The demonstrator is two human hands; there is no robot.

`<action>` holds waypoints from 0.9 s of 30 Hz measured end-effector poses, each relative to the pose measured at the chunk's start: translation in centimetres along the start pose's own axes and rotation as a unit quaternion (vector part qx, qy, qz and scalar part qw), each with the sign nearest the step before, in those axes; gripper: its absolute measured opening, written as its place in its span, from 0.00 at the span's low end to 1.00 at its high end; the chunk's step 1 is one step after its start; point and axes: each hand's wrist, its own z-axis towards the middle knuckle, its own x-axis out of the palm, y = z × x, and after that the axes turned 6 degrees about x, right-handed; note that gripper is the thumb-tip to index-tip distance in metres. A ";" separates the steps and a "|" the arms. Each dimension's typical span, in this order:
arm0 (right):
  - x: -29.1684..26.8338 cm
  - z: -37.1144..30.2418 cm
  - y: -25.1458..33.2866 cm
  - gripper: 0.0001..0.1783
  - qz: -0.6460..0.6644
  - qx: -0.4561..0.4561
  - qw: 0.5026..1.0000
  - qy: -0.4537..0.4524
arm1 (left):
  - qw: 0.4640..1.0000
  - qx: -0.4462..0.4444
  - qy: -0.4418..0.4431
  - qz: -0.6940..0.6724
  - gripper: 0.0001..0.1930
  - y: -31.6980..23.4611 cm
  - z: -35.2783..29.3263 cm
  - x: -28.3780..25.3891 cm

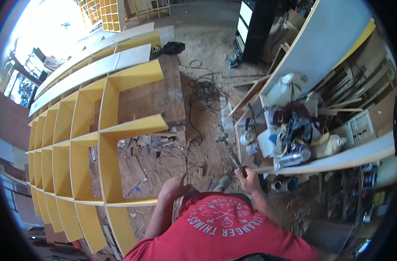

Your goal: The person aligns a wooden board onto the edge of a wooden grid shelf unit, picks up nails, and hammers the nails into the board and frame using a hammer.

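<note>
Dust and wood scraps (139, 168) litter the workshop floor (170, 162) beside a yellow grid frame (108, 156). Right of the frame, the right hand (249, 180) is wrapped around the handle of a hammer (231, 153). The left hand (174, 188), loosely curled, is near the frame's closest jutting board (137, 202) (whether it pinches anything, I cannot tell). The frame's left cells look joined; its right end seems unfinished, boards jutting free.
</note>
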 end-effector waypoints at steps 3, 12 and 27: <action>-2.7 7.7 0.7 0.27 0.023 -0.045 0.998 0.030 | 0.999 -0.031 -0.010 -0.033 0.40 -2.6 3.3 -0.6; -4.8 29.0 3.3 0.25 0.076 -0.095 0.991 0.063 | 0.983 -0.009 -0.119 -0.140 0.35 -8.4 14.5 -7.8; -7.2 64.0 9.3 0.25 -0.010 -0.034 0.999 0.023 | 0.937 0.094 -0.232 -0.243 0.30 -5.9 48.9 -36.8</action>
